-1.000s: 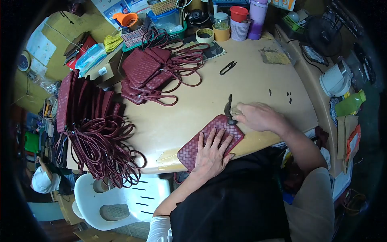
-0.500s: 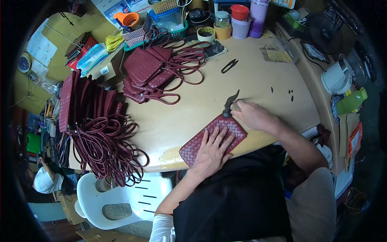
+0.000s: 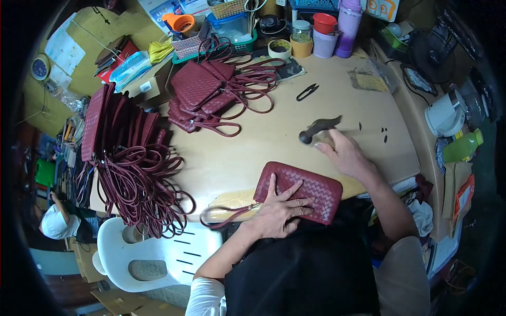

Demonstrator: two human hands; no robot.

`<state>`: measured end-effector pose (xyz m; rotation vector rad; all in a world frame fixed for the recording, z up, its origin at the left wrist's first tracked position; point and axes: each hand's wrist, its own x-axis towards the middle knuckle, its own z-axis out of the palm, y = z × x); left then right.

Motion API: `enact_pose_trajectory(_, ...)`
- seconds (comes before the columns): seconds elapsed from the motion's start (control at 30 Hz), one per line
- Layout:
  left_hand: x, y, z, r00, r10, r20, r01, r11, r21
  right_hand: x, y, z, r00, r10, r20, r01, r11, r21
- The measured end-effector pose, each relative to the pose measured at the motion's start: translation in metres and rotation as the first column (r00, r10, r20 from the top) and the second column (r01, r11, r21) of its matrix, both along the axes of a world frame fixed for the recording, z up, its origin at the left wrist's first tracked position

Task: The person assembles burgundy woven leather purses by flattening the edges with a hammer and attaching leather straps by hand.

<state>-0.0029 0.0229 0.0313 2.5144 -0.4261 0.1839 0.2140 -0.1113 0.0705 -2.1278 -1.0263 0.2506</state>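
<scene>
A dark red woven pouch (image 3: 327,192) lies at the table's front edge, its looped strap (image 3: 232,211) trailing to the left. My left hand (image 3: 279,213) rests on the pouch with its fingers spread, pressing it flat. Above and to the right of the pouch, my right hand (image 3: 345,152) is closed around the handle of a hammer (image 3: 320,129); its dark head is raised over the table, apart from the pouch.
More red pouches (image 3: 197,87) are heaped at the back left, and a strapped stack (image 3: 97,124) stands at the left edge. Small snips (image 3: 307,92) lie behind the hammer. A white chair (image 3: 113,253) stands front left; a person (image 3: 59,221) is beyond it.
The pouch has been turned and shifted right, and its strap now shows at the left. My right hand has lifted the hammer off the pouch's edge and moved right.
</scene>
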Motion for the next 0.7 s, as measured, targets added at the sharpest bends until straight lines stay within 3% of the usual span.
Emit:
enact_pose_trajectory(0.03, -0.002, -0.004, 0.003, 1.0, 0.009, 0.0, -0.009, 1.0, 0.003, 0.002, 0.005, 0.004, 0.986, 0.154, 0.058, -0.147, 0.984, -0.099)
enact_pose_trajectory(0.07, -0.003, -0.008, 0.006, 0.986, 0.163, -0.021, -0.162, 0.986, 0.027, 0.003, 0.011, 0.011, 0.947, 0.306, 0.101, -0.281, 0.938, -0.204)
enact_pose_trajectory(0.1, -0.007, -0.011, 0.007, 0.949, 0.313, -0.043, -0.311, 0.949, 0.053, -0.004, 0.022, 0.033, 0.935, 0.351, 0.048, -0.296, 0.847, -0.442)
enact_pose_trajectory(0.13, -0.009, -0.013, 0.001, 0.946, 0.32, -0.048, -0.317, 0.947, 0.055, -0.008, 0.032, 0.036, 0.933, 0.358, 0.043, -0.304, 0.845, -0.44)
enact_pose_trajectory(0.23, -0.013, -0.013, -0.019, 0.945, 0.326, 0.025, -0.327, 0.938, 0.116, -0.021, 0.06, 0.031, 0.894, 0.418, 0.158, -0.395, 0.905, -0.16)
enact_pose_trajectory(0.33, -0.012, -0.013, -0.019, 0.941, 0.337, 0.018, -0.337, 0.937, 0.092, -0.035, 0.082, 0.009, 0.884, 0.431, 0.179, -0.436, 0.9, -0.013)
enact_pose_trajectory(0.37, -0.012, -0.013, -0.019, 0.941, 0.338, 0.017, -0.338, 0.936, 0.101, -0.033, 0.087, 0.002, 0.866, 0.491, 0.092, -0.467, 0.862, -0.198)
enact_pose_trajectory(0.4, -0.012, -0.013, -0.019, 0.94, 0.341, 0.017, -0.341, 0.934, 0.102, -0.027, 0.088, 0.005, 0.864, 0.494, 0.092, -0.471, 0.86, -0.196)
enact_pose_trajectory(0.47, -0.012, -0.014, -0.02, 0.938, 0.346, 0.011, -0.345, 0.932, 0.111, -0.016, 0.085, 0.024, 0.802, 0.586, 0.118, -0.453, 0.724, -0.52)
enact_pose_trajectory(0.5, -0.009, -0.014, -0.02, 0.937, 0.349, 0.015, -0.349, 0.931, 0.11, -0.017, 0.087, 0.048, 0.784, 0.605, 0.14, -0.431, 0.693, -0.578)
enact_pose_trajectory(0.53, -0.01, -0.015, -0.02, 0.935, 0.356, 0.01, -0.355, 0.929, 0.11, -0.018, 0.087, 0.039, 0.787, 0.603, 0.131, -0.433, 0.692, -0.578)
enact_pose_trajectory(0.6, -0.011, -0.016, -0.02, 0.935, 0.355, 0.003, -0.353, 0.93, 0.107, -0.018, 0.087, 0.019, 0.894, 0.409, 0.181, -0.356, 0.896, -0.266)
enact_pose_trajectory(0.63, -0.01, -0.017, -0.02, 0.931, 0.364, 0.01, -0.363, 0.926, 0.106, -0.023, 0.082, 0.018, 0.915, 0.402, 0.034, -0.372, 0.874, -0.312)
enact_pose_trajectory(0.7, -0.007, -0.018, -0.021, 0.927, 0.374, 0.021, -0.374, 0.922, 0.102, -0.019, 0.071, 0.016, 0.896, 0.442, 0.049, -0.392, 0.838, -0.378)
